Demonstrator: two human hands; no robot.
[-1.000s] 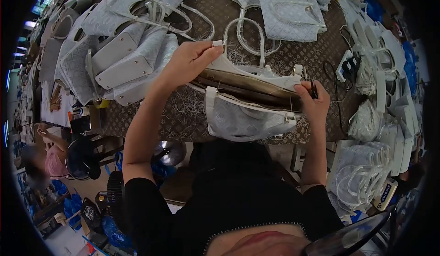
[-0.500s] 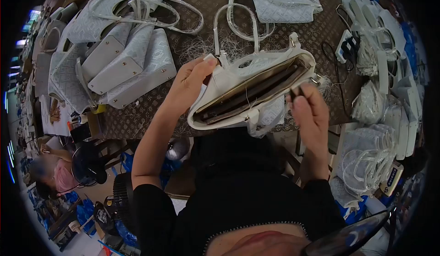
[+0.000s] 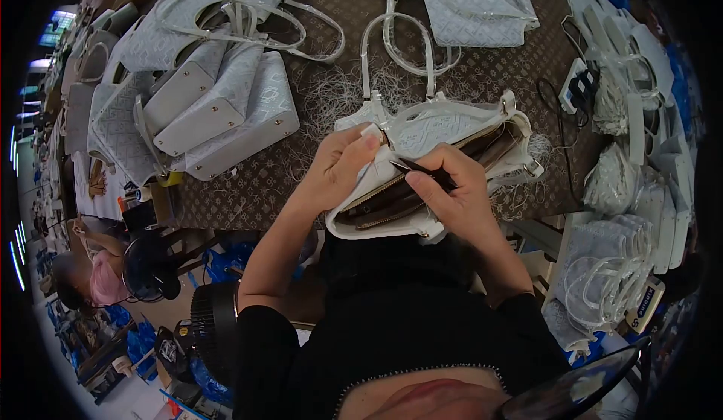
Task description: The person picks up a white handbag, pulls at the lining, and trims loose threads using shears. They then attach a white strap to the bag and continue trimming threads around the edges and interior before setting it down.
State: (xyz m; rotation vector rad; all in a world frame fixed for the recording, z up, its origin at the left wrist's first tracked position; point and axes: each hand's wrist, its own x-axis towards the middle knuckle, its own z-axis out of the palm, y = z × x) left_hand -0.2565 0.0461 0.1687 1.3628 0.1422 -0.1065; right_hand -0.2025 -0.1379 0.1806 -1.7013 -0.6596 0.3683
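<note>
Table [image 3: 248,190] edge: fingers [image 3: 360,147] clamp handbag [image 3: 444,126] and tool [image 3: 420,170].

white handbag open at the zip, dark tool at its mouth

the white handbag [image 3: 444,126] is pale, with a faint woven pattern, plain white trim and small metal fittings at its ends. it sits tilted at the near edge of the table [image 3: 248,194], zip open and brown lining showing. its clear-wrapped handles [image 3: 398,44] trail flat across the table behind it. the left hand [image 3: 343,168] pinches its left end. a dark slim tool [image 3: 422,170], gripped in the right hand [image 3: 456,198], points across the open mouth toward that end.
</note>
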